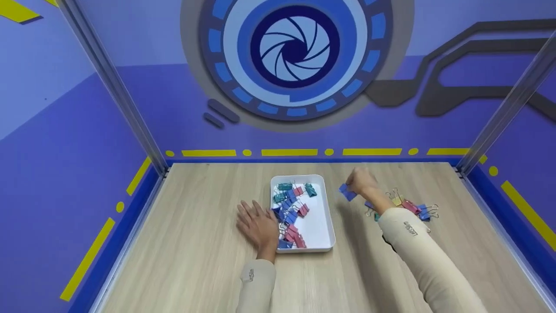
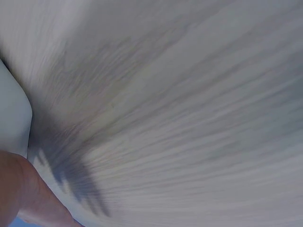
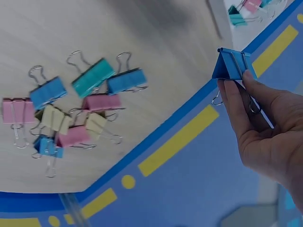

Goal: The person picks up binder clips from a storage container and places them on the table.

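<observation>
The left hand (image 1: 258,224) lies to the left of the white tray (image 1: 319,221), fingers spread and straight, its thumb side along the tray's left wall; it seems to touch that wall, though the left wrist view shows too little to be sure. The right hand (image 1: 364,180), to the right of the tray's far end and well above the table, pinches a blue binder clip (image 3: 232,65) between thumb and fingers, wire handles downward.

Inside the tray, clips lie jumbled mostly along its left side: green clips (image 1: 310,190) at the far end, blue clips (image 1: 290,215) through the middle with pinkish-red ones among them, and more pinkish-red clips (image 1: 295,237) and a blue one at the near end.

Further to the right of the tray, partly hidden in the head view by the right sleeve (image 1: 430,261), is a loose pile of clips on the wooden table (image 1: 195,243). The right wrist view shows pink (image 3: 102,101), blue, pale yellow (image 3: 54,118) and teal clips (image 3: 93,78) there, several touching or overlapping. Beyond the tray stands a purple-blue wall (image 1: 160,108) with yellow dashes.
</observation>
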A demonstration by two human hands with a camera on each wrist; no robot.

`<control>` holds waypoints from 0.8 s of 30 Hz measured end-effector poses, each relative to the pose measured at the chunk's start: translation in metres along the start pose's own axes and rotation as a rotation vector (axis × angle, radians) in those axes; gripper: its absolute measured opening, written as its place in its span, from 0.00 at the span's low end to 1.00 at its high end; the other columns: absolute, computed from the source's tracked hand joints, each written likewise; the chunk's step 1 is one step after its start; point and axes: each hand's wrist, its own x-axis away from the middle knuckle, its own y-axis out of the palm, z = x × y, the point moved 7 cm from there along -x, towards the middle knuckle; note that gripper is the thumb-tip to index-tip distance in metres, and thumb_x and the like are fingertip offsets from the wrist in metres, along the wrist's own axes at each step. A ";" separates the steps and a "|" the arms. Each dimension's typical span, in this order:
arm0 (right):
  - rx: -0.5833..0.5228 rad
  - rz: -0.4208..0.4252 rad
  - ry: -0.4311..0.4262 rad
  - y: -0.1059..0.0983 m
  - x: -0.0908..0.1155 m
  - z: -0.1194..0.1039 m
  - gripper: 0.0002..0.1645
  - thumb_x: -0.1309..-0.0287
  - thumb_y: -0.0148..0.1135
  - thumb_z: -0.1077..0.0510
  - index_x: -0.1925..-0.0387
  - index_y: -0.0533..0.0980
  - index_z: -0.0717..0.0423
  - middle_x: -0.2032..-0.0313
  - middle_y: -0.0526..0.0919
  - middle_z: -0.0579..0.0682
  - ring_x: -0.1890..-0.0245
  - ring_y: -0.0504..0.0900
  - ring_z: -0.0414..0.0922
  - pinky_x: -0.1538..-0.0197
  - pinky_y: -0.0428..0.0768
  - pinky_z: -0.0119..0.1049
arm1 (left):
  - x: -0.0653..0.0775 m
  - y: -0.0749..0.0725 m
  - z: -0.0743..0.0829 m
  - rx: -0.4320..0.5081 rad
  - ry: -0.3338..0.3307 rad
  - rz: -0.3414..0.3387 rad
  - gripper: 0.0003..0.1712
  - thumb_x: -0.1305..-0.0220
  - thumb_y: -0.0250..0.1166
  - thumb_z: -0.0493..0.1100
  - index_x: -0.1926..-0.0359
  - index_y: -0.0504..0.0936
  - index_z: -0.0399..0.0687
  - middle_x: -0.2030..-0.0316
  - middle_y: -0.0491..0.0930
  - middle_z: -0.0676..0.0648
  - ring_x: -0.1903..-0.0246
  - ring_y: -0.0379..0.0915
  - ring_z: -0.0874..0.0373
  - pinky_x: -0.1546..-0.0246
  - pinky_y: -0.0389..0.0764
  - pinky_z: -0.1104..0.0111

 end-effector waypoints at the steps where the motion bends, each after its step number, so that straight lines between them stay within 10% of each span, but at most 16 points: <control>1: -0.014 -0.008 0.014 0.000 0.002 0.005 0.13 0.42 0.67 0.72 0.54 0.84 0.73 0.57 0.88 0.68 0.60 0.91 0.58 0.50 0.88 0.52 | -0.001 -0.001 -0.001 -0.003 -0.001 -0.003 0.35 0.25 0.54 0.57 0.24 0.66 0.46 0.21 0.55 0.37 0.20 0.46 0.40 0.22 0.55 0.42; 7: -0.021 -0.028 0.041 0.008 0.013 0.034 0.14 0.42 0.67 0.72 0.54 0.84 0.74 0.56 0.88 0.68 0.59 0.89 0.56 0.48 0.86 0.55 | -0.004 -0.003 -0.003 -0.016 -0.003 -0.008 0.35 0.26 0.54 0.58 0.24 0.66 0.47 0.21 0.56 0.37 0.20 0.47 0.40 0.23 0.55 0.42; 13: -0.012 -0.087 0.102 0.021 0.021 0.060 0.11 0.47 0.70 0.72 0.60 0.86 0.73 0.66 0.89 0.62 0.72 0.81 0.45 0.67 0.84 0.36 | -0.003 -0.003 -0.001 -0.013 -0.004 -0.005 0.35 0.25 0.54 0.57 0.24 0.66 0.47 0.21 0.55 0.38 0.20 0.46 0.41 0.22 0.55 0.43; 24: -0.007 -0.116 0.080 0.022 0.017 0.063 0.06 0.48 0.70 0.72 0.66 0.86 0.71 0.70 0.88 0.58 0.75 0.79 0.42 0.74 0.80 0.30 | -0.001 0.001 0.001 -0.028 -0.002 -0.008 0.35 0.25 0.54 0.58 0.24 0.66 0.47 0.21 0.55 0.38 0.19 0.46 0.41 0.21 0.54 0.44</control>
